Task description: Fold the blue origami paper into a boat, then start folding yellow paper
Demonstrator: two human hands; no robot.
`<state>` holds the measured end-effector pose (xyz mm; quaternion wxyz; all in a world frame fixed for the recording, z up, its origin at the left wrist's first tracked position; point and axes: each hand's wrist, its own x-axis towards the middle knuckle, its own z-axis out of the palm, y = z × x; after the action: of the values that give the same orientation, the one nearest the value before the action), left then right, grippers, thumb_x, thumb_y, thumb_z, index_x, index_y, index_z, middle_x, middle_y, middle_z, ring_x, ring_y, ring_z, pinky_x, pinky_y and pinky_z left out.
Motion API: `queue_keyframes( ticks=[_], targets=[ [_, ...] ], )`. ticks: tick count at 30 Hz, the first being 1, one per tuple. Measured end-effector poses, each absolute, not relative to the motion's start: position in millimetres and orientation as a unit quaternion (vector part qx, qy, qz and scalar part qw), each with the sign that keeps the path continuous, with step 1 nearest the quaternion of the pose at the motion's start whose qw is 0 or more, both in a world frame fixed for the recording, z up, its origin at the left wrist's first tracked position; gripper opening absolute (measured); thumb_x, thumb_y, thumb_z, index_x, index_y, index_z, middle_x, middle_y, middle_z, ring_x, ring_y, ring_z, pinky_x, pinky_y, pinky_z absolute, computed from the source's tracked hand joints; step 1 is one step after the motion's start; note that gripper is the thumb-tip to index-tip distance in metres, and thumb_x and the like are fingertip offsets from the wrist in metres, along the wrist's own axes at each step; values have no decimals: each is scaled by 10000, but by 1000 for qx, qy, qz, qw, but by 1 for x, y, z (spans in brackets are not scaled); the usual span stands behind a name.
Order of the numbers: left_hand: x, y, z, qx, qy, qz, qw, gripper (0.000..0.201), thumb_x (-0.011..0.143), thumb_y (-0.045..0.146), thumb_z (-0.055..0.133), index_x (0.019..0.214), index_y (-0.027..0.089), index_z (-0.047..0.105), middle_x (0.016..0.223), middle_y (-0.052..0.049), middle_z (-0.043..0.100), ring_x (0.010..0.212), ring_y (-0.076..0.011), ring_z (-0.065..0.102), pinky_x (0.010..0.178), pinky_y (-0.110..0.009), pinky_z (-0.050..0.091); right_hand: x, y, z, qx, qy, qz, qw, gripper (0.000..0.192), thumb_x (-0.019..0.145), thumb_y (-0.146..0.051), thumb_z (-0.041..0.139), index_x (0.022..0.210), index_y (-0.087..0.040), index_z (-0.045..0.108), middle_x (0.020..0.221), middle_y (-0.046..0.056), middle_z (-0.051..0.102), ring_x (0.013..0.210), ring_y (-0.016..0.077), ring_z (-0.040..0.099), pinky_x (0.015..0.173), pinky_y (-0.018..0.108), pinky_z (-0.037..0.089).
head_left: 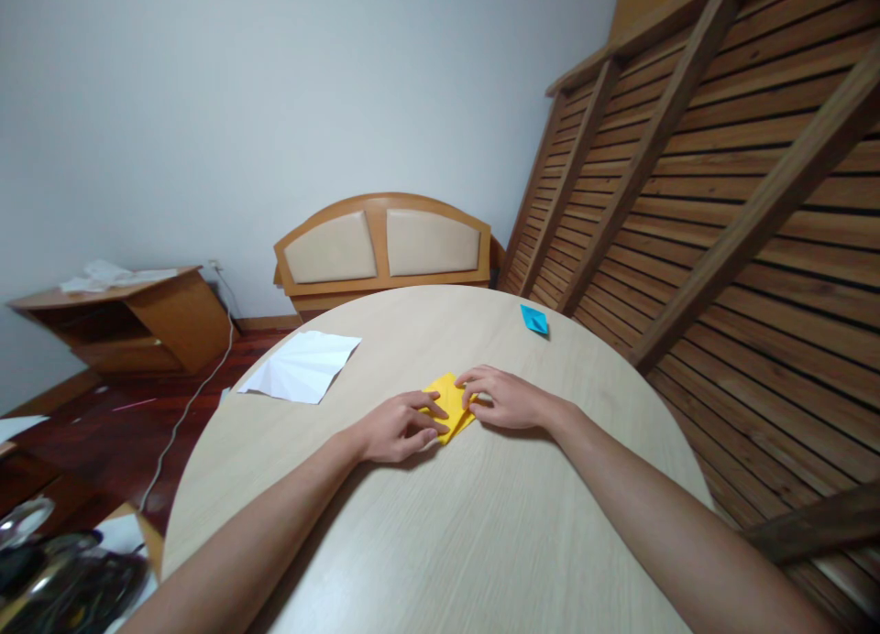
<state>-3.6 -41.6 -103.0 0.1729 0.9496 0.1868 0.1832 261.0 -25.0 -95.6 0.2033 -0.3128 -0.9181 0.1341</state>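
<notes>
A folded yellow paper point(450, 401) lies flat near the middle of the round light-wood table point(481, 524). My left hand point(399, 428) rests on its left side with fingertips pressing the paper down. My right hand point(505, 398) presses on its right edge, fingers bent over the fold. Both hands touch the paper and each other's fingertips are close together. Part of the yellow paper is hidden under the fingers.
A creased white sheet point(302, 366) lies at the table's far left edge. A small folded blue paper point(534, 319) sits at the far right. A slatted wooden frame point(721, 203) leans on the right, a headboard point(383, 245) stands behind, a low cabinet point(116, 318) at left.
</notes>
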Motion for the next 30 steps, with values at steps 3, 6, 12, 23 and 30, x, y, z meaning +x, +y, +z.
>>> queue_keyframes(
  ticks=[3,6,12,23,30],
  targets=[
    [-4,-42,-102,952,187,176,168,319,975,315,467,1071,203,749,1211,-90,696,1212,-248,583,1106,-424,417,260,-26,-94,-302,-922,140,199,226,801,-92,592,892,-218,755,1188,79,679,1132,234,598,1046,410,426],
    [-4,-43,-102,958,178,164,154,308,959,323,491,1091,208,744,1234,-91,688,1210,-255,589,1091,-424,435,259,-25,-94,-284,-927,144,198,281,766,-51,596,886,-235,771,1160,60,688,1116,224,602,1036,403,430],
    [-1,-44,-100,970,159,144,111,301,942,287,499,1107,194,733,1246,-108,679,1186,-256,610,1052,-396,472,257,-24,-93,-262,-933,158,191,321,731,-25,608,874,-248,790,1100,41,707,1057,211,620,1007,376,438],
    [1,-48,-95,975,150,139,92,255,925,272,494,1045,199,707,1205,-80,701,1156,-240,639,1060,-397,476,252,-27,-95,-331,-906,170,202,170,831,-198,625,970,-202,724,951,49,734,878,201,656,835,319,479],
    [0,-48,-98,974,155,135,90,268,932,261,486,1063,197,711,1242,-85,686,1188,-227,622,1063,-379,473,253,-22,-103,-375,-882,178,223,263,899,-277,579,1137,-188,647,998,70,703,859,195,634,769,304,477]
  ],
)
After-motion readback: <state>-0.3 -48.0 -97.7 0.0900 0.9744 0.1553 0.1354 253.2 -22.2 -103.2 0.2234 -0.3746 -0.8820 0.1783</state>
